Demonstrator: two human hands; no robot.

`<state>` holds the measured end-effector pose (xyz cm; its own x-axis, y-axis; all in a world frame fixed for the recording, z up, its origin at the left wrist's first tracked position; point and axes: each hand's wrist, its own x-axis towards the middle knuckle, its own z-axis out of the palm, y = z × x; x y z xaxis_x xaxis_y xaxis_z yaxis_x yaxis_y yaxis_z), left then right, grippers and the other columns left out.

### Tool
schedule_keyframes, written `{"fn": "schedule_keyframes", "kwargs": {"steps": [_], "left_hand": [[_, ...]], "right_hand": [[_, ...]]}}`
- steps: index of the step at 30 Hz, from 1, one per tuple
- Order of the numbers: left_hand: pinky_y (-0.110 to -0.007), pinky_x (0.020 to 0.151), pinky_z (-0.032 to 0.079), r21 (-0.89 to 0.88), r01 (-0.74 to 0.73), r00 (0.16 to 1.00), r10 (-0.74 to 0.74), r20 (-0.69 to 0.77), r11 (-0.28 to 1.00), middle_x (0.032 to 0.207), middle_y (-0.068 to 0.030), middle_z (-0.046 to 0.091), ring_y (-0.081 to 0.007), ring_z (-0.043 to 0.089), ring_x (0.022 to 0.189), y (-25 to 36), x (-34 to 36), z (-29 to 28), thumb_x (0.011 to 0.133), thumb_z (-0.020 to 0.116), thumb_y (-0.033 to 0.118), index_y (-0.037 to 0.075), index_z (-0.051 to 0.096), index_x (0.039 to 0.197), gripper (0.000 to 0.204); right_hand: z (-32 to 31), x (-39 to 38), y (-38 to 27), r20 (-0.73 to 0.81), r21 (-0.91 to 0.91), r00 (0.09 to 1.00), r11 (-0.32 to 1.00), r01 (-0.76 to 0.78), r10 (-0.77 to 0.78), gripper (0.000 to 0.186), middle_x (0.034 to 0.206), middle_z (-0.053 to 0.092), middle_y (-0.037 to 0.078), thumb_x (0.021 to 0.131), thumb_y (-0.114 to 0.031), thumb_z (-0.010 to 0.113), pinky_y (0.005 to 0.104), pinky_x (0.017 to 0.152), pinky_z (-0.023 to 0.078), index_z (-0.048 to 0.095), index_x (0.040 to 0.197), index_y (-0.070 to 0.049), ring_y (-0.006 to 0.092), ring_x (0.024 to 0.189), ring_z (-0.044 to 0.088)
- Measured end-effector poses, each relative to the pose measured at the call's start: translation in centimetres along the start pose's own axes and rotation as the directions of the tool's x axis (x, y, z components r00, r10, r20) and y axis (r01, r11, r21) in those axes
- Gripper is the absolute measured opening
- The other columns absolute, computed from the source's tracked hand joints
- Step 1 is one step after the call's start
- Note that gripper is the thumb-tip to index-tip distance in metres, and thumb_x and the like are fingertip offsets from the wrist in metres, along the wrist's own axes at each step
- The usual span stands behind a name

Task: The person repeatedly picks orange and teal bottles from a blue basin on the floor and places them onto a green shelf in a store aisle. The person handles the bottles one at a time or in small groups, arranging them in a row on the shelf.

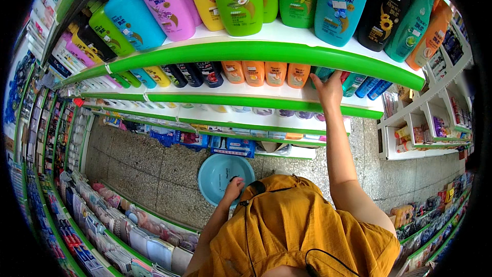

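My right hand (pixel 329 91) reaches onto the second shelf, under the green edge of the top shelf. Its thumb and fingers span a teal bottle (pixel 324 73), and the shelf edge partly hides the fingertips. Orange bottles (pixel 277 74) stand just left of this hand; a red item (pixel 345 76) and other teal bottles (pixel 353 85) are at its right. Low down, my left hand (pixel 234 190) is over the rim of a light blue basin (pixel 207 179), its fingers curled. Whatever those fingers may hold is too small to make out.
Large shampoo bottles (pixel 236 2) line the top shelf, whose green edge (pixel 246 51) juts out above my right hand. Blue packages (pixel 233 146) lie low behind the basin. A white rack (pixel 410 123) stands at right, and packaged goods (pixel 138 231) fill shelves at lower left.
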<state>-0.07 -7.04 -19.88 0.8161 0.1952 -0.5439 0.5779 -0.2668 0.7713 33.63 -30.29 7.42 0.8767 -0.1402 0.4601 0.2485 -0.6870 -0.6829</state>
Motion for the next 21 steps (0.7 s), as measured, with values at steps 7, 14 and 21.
{"fn": "schedule_keyframes", "kwargs": {"steps": [7,14,21], "left_hand": [[-0.035,0.076,0.043,0.045,0.097,0.995,-0.098,0.013,0.994,0.105,-0.015,0.054,-0.0249,0.054,0.092,-2.9,1.4,-0.1,0.084,0.049,0.021,0.001,0.047,0.11,0.033],[-0.035,0.063,0.046,-0.193,0.372,0.925,-0.379,-0.004,0.908,0.085,-0.0117,0.054,-0.0211,0.057,0.072,-11.4,-0.7,-0.4,0.085,0.05,0.02,-0.001,0.047,0.108,0.032],[-0.041,0.073,0.042,-0.432,0.578,0.78,-0.624,0.043,0.692,0.1,-0.0091,0.053,-0.0235,0.054,0.087,-15.5,-5.0,1.5,0.08,0.058,0.035,0.011,0.048,0.108,0.039]], "right_hand": [[-0.4,-0.6,0.8,0.0,0.07,0.998,0.996,0.058,-0.058,0.073,0.1,0.053,0.027,0.067,-0.022,0.07,0.0376,0.073,0.044,0.027,0.12,0.003,0.0399,0.092,0.053],[-4.0,-5.6,0.1,0.012,0.219,0.961,0.938,0.269,-0.278,0.043,0.113,0.051,0.016,0.08,-0.01,0.057,0.0325,0.079,0.043,0.041,0.119,-0.001,0.0255,0.095,0.055],[-0.6,-15.1,5.6,0.797,0.282,0.597,0.93,-0.235,-0.091,0.007,0.079,0.061,0.006,0.08,-0.004,0.055,0.0248,0.068,0.044,0.058,0.08,0.002,0.0109,0.075,0.055]]}}
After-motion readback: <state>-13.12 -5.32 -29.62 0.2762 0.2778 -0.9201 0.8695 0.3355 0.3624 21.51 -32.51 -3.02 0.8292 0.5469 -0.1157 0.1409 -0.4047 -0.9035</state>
